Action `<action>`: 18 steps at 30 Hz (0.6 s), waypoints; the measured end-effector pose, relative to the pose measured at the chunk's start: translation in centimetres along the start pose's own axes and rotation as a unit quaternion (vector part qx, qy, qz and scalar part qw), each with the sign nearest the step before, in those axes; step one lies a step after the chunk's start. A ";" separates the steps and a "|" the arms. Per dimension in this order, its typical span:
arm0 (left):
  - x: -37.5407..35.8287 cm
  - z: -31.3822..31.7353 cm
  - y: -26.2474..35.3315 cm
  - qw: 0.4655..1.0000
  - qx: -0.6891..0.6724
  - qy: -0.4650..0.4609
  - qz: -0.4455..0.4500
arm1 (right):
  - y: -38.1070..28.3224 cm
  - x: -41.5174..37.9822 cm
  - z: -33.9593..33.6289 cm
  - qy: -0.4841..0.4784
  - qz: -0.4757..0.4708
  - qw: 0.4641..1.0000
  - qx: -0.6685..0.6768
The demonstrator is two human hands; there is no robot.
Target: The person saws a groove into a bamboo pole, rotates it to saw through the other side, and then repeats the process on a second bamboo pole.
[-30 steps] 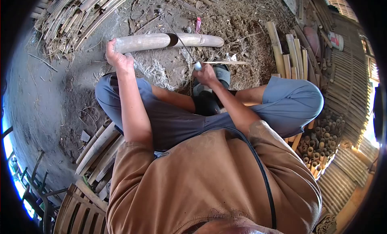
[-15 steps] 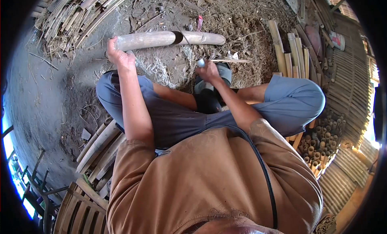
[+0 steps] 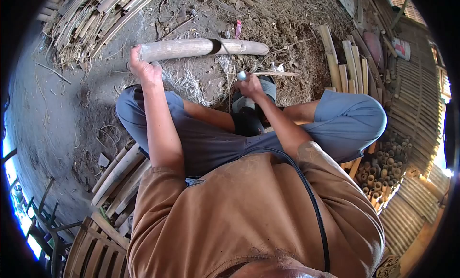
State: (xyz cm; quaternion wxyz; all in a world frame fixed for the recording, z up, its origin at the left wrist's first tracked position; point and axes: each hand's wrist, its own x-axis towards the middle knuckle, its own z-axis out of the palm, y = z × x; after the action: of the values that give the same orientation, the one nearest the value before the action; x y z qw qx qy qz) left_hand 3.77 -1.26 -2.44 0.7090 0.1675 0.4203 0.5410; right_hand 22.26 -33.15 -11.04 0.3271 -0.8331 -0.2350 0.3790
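A long pale bamboo pole [image 3: 179, 47] lies crosswise in front of my crossed legs, with a dark band around it right of its middle. My left hand [image 3: 147, 69] is closed around its left end. Closer to my body, my right hand [image 3: 250, 85] grips a hand tool by its pale blue handle [image 3: 242, 75]. The tool's thin dark blade [image 3: 225, 49] slants up and left across the pole, beside the dark band, and looks blurred. Under the right hand, my foot in a dark sandal [image 3: 262, 88] is partly covered.
Split bamboo strips [image 3: 91, 24] are heaped at the upper left. Upright bamboo pieces [image 3: 350, 62] stand at the right, with a bundle of cut tubes [image 3: 383, 170] below them. Pale fibres [image 3: 187, 84] litter the dirt floor. Bamboo lengths [image 3: 117, 175] lie beside my left hip.
My right hand has shifted slightly right with the tool, and the blade shows less clearly across the pole. My left hand keeps its hold on the pole's end.
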 end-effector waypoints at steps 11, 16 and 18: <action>-1.3 1.5 0.6 1.000 -0.014 -0.010 0.010 | -0.4 -0.4 -0.3 0.038 -0.060 0.993 -0.094; -1.4 1.3 0.7 0.999 -0.013 -0.042 0.014 | -0.4 0.2 -2.4 0.113 0.120 0.979 -0.124; -2.2 2.0 1.0 0.998 -0.019 -0.051 0.014 | 1.4 1.1 -3.4 0.120 0.182 0.974 -0.063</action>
State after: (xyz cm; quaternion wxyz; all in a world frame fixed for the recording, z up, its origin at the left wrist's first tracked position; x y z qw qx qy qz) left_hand 4.58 -2.45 0.37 0.7246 0.1874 0.3711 0.5496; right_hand 25.76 -34.67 -10.90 0.2253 -0.9202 -0.0623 0.3139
